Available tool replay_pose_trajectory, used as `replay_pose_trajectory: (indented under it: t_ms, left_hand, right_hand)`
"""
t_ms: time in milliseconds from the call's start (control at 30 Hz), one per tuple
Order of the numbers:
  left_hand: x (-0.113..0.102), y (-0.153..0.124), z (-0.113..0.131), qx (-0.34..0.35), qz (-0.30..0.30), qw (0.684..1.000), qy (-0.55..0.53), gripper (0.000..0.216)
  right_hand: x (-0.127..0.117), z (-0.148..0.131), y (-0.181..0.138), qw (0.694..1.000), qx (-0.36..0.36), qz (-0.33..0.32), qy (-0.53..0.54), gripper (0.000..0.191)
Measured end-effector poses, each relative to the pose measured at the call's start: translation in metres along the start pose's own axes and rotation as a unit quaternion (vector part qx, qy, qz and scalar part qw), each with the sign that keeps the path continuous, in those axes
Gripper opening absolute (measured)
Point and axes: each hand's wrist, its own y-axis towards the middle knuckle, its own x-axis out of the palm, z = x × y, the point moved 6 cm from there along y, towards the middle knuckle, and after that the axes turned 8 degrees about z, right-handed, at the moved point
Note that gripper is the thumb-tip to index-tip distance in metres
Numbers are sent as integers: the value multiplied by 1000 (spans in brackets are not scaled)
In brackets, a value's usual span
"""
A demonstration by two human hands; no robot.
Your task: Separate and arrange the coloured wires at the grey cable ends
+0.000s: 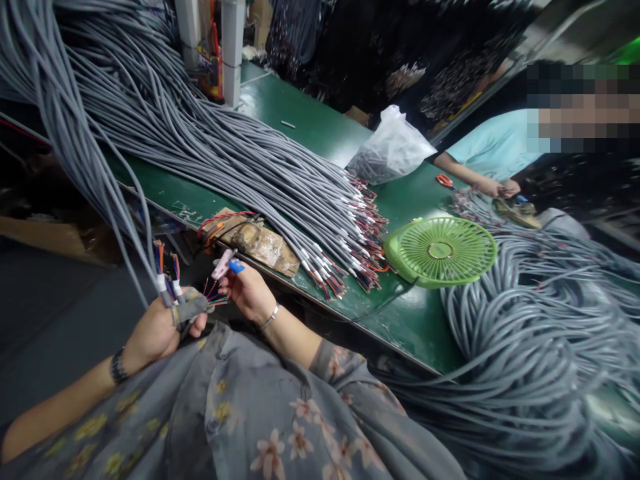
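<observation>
My left hand (163,327) is closed round several grey cables (135,247), whose ends show white sleeves and fanned coloured wires (175,270). A grey wrap covers its thumb. In front of it my right hand (253,297) is closed in a pinch at thin coloured wires (215,297) that stick out past my left thumb. Blue tape (237,266) is on one right fingertip. A pale pink piece (221,265) shows beside it; whether it is finger wrap or a held part, I cannot tell.
On the green table (315,140) lies a long bundle of grey cables (225,147). Beyond my right hand are a wooden board (273,250) with a lumpy block, a green fan (440,250) and a plastic bag (393,147). A co-worker's hands (500,189) are near coiled cables (525,320).
</observation>
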Motion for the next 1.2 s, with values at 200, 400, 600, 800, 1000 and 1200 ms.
replay_pose_trajectory:
  t_ms: [200, 400, 600, 800, 1000, 1200]
  left_hand:
    - [2, 7, 4, -6, 23, 999, -32, 28]
    - [-1, 13, -2, -17, 30, 998, -47, 25]
    - [-2, 16, -9, -29, 30, 998, -36, 25]
    - [-1, 12, -9, -13, -9, 1000, -11, 31]
    - [-7, 3, -7, -20, -18, 1000, 6, 40]
    - [-9, 6, -4, -9, -17, 1000, -2, 37]
  right_hand:
    - [-1, 0, 1, 1000, -10, -9, -2, 40]
    - [3, 5, 8, 1000, 1, -24, 4, 44]
    - [3, 7, 12, 1000, -2, 2, 24, 39]
    - [4, 5, 8, 999, 44, 2, 28, 46]
    - [2, -2, 3, 999, 45, 16, 11, 42]
    - [2, -5, 0, 1000, -9, 23, -20, 43]
